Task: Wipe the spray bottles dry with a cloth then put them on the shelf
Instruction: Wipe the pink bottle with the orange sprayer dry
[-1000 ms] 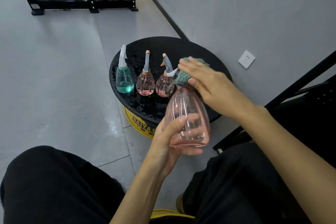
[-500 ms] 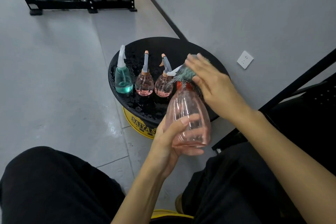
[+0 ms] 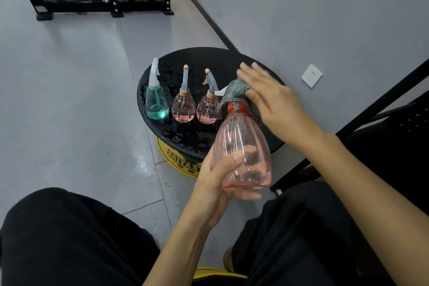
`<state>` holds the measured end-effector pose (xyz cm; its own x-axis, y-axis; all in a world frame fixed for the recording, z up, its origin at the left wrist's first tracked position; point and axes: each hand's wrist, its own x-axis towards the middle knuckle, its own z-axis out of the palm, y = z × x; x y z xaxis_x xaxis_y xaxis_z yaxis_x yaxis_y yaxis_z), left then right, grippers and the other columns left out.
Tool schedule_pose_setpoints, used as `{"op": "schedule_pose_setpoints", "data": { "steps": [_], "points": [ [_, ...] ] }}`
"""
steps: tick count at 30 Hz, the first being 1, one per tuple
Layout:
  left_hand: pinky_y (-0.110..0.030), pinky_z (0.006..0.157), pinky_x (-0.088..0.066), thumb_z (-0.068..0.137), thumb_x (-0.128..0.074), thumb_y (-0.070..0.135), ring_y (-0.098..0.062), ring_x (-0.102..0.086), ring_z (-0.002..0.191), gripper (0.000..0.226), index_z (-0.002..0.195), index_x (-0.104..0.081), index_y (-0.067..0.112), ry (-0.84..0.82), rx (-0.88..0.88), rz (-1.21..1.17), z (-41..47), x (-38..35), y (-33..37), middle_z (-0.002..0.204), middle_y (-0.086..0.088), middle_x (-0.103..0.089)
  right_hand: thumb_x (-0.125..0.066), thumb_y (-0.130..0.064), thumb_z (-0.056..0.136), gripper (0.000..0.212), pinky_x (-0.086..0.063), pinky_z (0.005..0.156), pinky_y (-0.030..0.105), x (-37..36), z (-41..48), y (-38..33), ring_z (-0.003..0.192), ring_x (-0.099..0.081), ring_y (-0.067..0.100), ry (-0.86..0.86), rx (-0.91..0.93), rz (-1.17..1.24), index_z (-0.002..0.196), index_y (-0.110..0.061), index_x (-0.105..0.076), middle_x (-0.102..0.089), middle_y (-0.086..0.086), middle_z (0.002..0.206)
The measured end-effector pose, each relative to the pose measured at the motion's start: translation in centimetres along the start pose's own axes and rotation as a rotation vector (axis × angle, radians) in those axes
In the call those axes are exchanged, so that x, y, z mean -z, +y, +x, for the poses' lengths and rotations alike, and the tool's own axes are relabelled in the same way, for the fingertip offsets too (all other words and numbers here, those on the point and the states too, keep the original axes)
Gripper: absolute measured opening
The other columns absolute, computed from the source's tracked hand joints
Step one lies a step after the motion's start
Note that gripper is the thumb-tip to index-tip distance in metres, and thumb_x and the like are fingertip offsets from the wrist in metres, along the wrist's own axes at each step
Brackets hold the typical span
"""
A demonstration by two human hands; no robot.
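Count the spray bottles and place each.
4. On the round black table: teal plastic bottle leftmost, small pink bottle middle, second small pink bottle right. Left hand grips the large pink bottle. None seems hidden.

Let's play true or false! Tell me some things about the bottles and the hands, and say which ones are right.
1. The left hand holds the big bottle. True.
2. Three bottles stand on the black table. True.
3. Those three are all pink. False: the green bottle stands at the left end, next to two pink bottles.
4. The cloth lies on the floor. False: the right hand presses the cloth on the big bottle's top.
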<state>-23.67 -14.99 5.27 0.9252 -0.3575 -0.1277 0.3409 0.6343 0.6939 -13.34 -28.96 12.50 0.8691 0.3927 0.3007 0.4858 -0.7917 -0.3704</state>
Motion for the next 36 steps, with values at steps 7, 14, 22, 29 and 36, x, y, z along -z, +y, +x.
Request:
{"op": "schedule_pose_setpoints", "data": {
  "steps": [7, 14, 22, 29, 36],
  "points": [
    [-0.034, 0.05, -0.059, 0.048, -0.087, 0.054, -0.029, -0.07, 0.092, 0.097, 0.132, -0.051, 0.018, 0.003, -0.007, 0.006, -0.1, 0.0, 0.1, 0.12, -0.013, -0.066, -0.041, -0.019, 0.102, 0.043, -0.011, 0.116, 0.019, -0.1, 0.3, -0.8, 0.143, -0.019, 0.006, 0.008, -0.098, 0.069, 0.144, -0.017, -0.039, -0.032, -0.004, 0.153],
    [-0.034, 0.049, -0.058, 0.058, -0.08, 0.038, -0.03, -0.071, 0.09, 0.081, 0.131, -0.049, 0.024, 0.005, -0.012, -0.005, -0.2, 0.1, 0.1, 0.121, -0.013, -0.067, -0.042, -0.017, 0.101, 0.041, -0.014, 0.118, 0.023, 0.1, 0.1, -1.3, 0.141, -0.02, 0.001, -0.095, 0.037, 0.067, 0.143, -0.02, -0.042, -0.036, -0.006, 0.151],
    [-0.035, 0.049, -0.059, 0.062, -0.071, 0.035, -0.031, -0.07, 0.093, 0.058, 0.118, -0.058, 0.032, 0.008, -0.048, 0.051, -0.4, -0.1, 0.2, 0.116, -0.007, -0.068, -0.041, -0.019, 0.102, 0.041, -0.013, 0.118, 0.026, 0.5, 1.1, -1.5, 0.142, -0.021, 0.005, -0.089, -0.038, 0.047, 0.143, -0.02, -0.042, -0.036, -0.006, 0.152],
    [-0.032, 0.049, -0.057, 0.062, -0.07, 0.036, -0.029, -0.071, 0.089, 0.068, 0.127, -0.051, 0.026, 0.009, -0.059, 0.062, -0.2, 0.0, 0.2, 0.116, -0.009, -0.069, -0.044, -0.017, 0.1, 0.04, -0.013, 0.115, 0.014, 0.7, -0.5, -2.9, 0.142, -0.024, 0.004, -0.213, 0.125, 0.077, 0.14, -0.016, -0.046, -0.04, -0.005, 0.149],
    [-0.035, 0.049, -0.058, 0.062, -0.072, 0.034, -0.032, -0.071, 0.093, 0.067, 0.126, -0.053, 0.028, 0.009, -0.063, 0.078, -0.4, 0.1, 0.1, 0.116, -0.007, -0.068, -0.039, -0.019, 0.102, 0.043, -0.013, 0.12, 0.031, 0.5, 1.9, -2.6, 0.146, -0.017, 0.009, -0.194, 0.01, -0.055, 0.145, -0.018, -0.038, -0.03, -0.005, 0.155]
  ]
}}
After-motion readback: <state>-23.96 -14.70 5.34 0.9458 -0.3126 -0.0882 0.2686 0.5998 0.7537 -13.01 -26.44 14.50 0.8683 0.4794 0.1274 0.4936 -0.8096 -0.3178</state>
